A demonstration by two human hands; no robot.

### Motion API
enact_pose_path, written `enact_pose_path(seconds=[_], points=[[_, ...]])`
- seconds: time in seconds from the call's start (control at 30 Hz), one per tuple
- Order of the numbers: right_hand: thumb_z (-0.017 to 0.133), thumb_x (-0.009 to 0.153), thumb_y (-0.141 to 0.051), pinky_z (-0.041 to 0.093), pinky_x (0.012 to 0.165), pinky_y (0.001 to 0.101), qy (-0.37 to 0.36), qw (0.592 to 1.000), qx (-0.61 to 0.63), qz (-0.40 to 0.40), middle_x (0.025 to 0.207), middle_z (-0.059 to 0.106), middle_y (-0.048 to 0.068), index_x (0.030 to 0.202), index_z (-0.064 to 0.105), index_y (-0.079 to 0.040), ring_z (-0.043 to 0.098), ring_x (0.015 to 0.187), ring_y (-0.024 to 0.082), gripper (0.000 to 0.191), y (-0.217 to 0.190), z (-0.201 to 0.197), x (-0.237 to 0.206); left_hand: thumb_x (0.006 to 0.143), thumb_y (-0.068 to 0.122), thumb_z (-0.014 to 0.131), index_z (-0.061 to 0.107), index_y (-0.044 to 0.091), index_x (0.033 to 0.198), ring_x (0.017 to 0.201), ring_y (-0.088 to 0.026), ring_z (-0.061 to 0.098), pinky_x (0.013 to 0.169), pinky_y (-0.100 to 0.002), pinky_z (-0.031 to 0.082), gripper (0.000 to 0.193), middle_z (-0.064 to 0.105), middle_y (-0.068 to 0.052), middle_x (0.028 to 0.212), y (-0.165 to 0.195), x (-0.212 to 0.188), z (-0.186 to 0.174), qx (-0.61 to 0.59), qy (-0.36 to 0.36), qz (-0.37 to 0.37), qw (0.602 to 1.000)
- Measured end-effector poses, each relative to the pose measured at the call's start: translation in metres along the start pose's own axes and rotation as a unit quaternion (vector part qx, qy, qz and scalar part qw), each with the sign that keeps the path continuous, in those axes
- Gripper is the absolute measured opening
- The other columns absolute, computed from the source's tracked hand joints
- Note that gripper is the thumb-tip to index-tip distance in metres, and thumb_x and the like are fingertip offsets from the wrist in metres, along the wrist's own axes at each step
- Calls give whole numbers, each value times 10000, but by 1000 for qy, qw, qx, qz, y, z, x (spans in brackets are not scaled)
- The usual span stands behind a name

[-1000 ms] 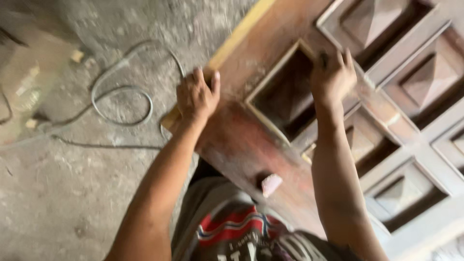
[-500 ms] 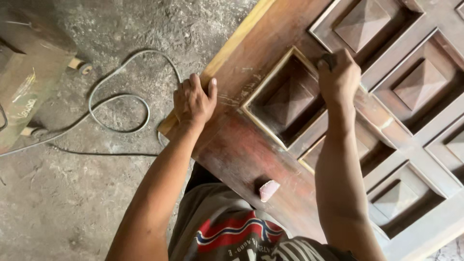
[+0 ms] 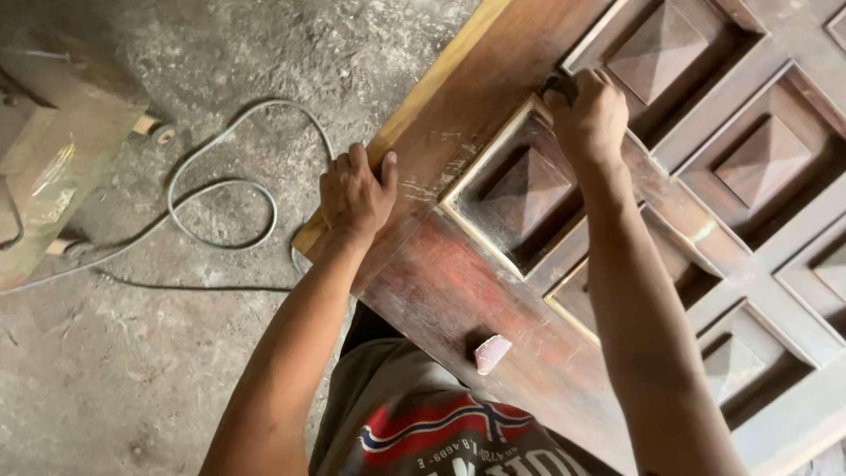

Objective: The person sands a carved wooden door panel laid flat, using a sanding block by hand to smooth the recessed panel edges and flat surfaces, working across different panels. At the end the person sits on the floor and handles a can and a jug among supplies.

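A dark brown wooden door (image 3: pixel 458 291) with raised pyramid panels lies flat in front of me. My left hand (image 3: pixel 354 192) rests flat on its near edge, fingers spread, holding nothing. My right hand (image 3: pixel 589 113) is clenched on a small dark piece, likely sandpaper (image 3: pixel 559 85), pressed at the upper corner of a framed panel (image 3: pixel 520 192) whose rim is rubbed pale. A folded pinkish scrap of sandpaper (image 3: pixel 490 353) lies on the door near my body.
A grey cable (image 3: pixel 220 189) loops on the dusty concrete floor to the left. A greenish wooden box or bench (image 3: pixel 53 167) stands at far left. More pyramid panels (image 3: pixel 762 163) run to the right.
My right hand has slid from the panel's right side up toward its top corner. The view has shifted; my left hand stays on the door's edge.
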State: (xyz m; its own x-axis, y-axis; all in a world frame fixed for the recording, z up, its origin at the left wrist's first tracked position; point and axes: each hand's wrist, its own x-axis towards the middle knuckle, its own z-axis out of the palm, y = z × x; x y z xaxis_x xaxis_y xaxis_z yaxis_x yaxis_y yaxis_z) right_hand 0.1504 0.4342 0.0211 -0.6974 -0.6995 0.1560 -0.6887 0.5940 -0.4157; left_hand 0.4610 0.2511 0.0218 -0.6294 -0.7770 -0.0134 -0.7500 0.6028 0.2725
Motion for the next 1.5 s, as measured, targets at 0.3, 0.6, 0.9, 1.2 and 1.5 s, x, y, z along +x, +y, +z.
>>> enact_pose_path(seconds=[0.3,0.6,0.9,1.2,1.5], points=[[825,878,-191,567,670,461,71,997,-1,-27,874,718,175,898,730,-56,700,743,361,166,-42,5,29,1002,519,590,584,39,1012,813,-405,666,714,-529,526,481,669,-222,878,3,-1,-1,-2,24,2,1000],[801,1011,-184,494,670,377,98,966,141,192,826,641,141,1013,598,-15,561,708,236,264,-15,-71,-171,976,544,560,595,33,1019,880,-423,670,780,-550,513,514,688,-234,918,3,-1,4,-3,26,-21,999],[810,872,-152,505,773,423,118,970,20,213,936,674,119,908,684,-40,630,861,328,172,-86,-144,-400,1017,541,530,603,18,1033,929,-428,670,809,-551,512,528,700,-240,964,5,-2,12,-25,37,1,999],[750,966,-177,514,785,443,192,883,-2,428,924,657,135,923,665,-36,635,871,338,170,-141,-174,-421,935,556,623,267,110,1604,1480,-493,212,1121,-673,242,880,177,-327,1614,-6,-29,-16,-7,-84,196,977],[728,849,-110,537,696,449,33,989,79,117,849,718,136,961,685,-55,684,777,367,132,-244,-136,-315,874,558,747,299,-1,1597,1493,-349,424,1201,-508,402,1018,377,-259,1638,23,-109,-89,-494,-469,385,623]])
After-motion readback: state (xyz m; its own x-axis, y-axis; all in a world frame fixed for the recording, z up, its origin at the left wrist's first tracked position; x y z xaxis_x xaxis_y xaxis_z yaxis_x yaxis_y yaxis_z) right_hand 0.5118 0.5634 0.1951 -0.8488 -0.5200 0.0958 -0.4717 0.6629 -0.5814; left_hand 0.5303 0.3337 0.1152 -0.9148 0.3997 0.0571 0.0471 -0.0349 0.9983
